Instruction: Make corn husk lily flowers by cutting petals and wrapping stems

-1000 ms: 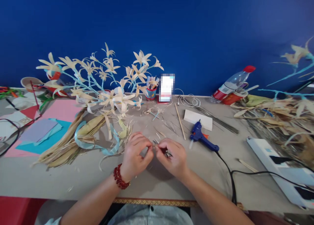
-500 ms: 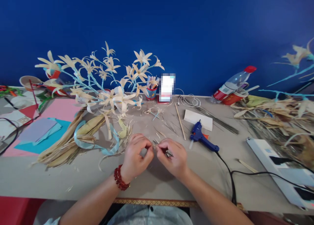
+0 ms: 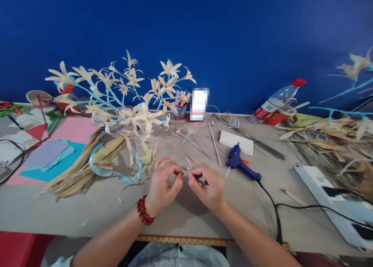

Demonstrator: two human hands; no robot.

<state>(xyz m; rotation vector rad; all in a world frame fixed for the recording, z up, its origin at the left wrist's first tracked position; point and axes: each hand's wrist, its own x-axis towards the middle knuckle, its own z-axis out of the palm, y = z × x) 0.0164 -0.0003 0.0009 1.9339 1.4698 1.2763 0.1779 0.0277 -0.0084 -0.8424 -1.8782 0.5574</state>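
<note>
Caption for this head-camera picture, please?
Left hand and right hand pinch a small thin piece between them, husk flowers and blue glue gun nearby.

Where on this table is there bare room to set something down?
Bare tabletop runs along the near edge, below the husk bundle and left of the left hand. A smaller patch lies between the right hand and the black cord. Crowded: paper flowers at the back, loose husks at right.

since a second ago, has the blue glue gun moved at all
No. The glue gun lies in the same spot as before, just in front of the white card.
</note>
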